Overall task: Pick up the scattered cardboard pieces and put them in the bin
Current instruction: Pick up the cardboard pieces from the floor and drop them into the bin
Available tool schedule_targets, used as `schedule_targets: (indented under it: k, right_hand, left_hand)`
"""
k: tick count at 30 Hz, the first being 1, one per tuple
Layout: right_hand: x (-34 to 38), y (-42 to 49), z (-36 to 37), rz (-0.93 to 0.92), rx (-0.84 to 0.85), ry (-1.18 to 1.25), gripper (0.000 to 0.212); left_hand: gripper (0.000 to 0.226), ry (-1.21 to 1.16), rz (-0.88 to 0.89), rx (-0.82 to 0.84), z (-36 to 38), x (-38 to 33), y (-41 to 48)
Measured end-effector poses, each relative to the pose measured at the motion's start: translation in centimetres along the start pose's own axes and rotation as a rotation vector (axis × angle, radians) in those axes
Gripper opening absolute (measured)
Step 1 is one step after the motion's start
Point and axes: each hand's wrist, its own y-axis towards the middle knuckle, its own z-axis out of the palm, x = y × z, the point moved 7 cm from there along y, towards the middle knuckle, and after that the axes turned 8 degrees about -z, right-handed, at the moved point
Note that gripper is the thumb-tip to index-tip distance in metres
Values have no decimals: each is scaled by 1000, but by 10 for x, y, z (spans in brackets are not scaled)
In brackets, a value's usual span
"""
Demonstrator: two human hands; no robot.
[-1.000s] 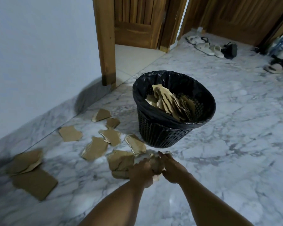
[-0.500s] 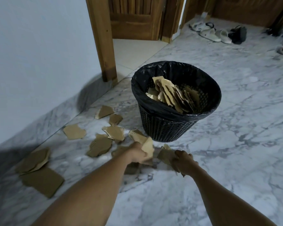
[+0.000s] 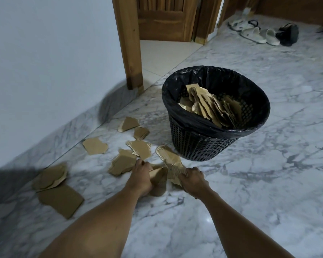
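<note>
**Hands back in the pile, load not yet binned**

The cardboard pieces (image 3: 140, 148) lie scattered on the marble floor (image 3: 241, 192) just left of the bin (image 3: 257, 125), which already holds a stack (image 3: 211, 107). The left hand (image 3: 141, 174) grips a small scrap (image 3: 156, 173), and the right hand (image 3: 193, 180) clutches a corrugated strip (image 3: 172, 163). Both hands have dipped lower than half a second ago, probably to gather more before the drop.

Both bare forearms (image 3: 108, 211) reach forward and down, close together. The left hand (image 3: 140, 176) curls round a torn brown cardboard scrap (image 3: 158, 174); the right hand (image 3: 193, 180) grips a ridged brown cardboard strip (image 3: 171, 161).
</note>
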Motion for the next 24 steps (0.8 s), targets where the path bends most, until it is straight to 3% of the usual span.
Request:
schedule_targets:
  k: [2,5,9,13,16,18,24]
  right_hand:
    - [7,-3,-4,-33,-14,7,55]
    - [21,-6,-2,-142,-1,0,72]
    - [46,-10,13,-291,66,-206,76]
    - [50,-11,15,-308,12,-208,68]
    - [45,-9,3,-268,-104,-110,63]
    - [46,-6,-3,-234,-162,-42,52]
    - [65,27,14,-97,-11,-162,55]
  left_hand:
    - [65,-144,-34,25,-1,-2,2]
    - [83,-78,-54,45,1,-2,7]
    - [77,188,-41,54,0,2,13]
    - [65,147,-57,27,2,3,18]
    - [53,-5,-122,167,4,14,19]
    - [58,-90,-207,230,-6,29,20]
    - [64,-192,-527,-79,-76,98,42]
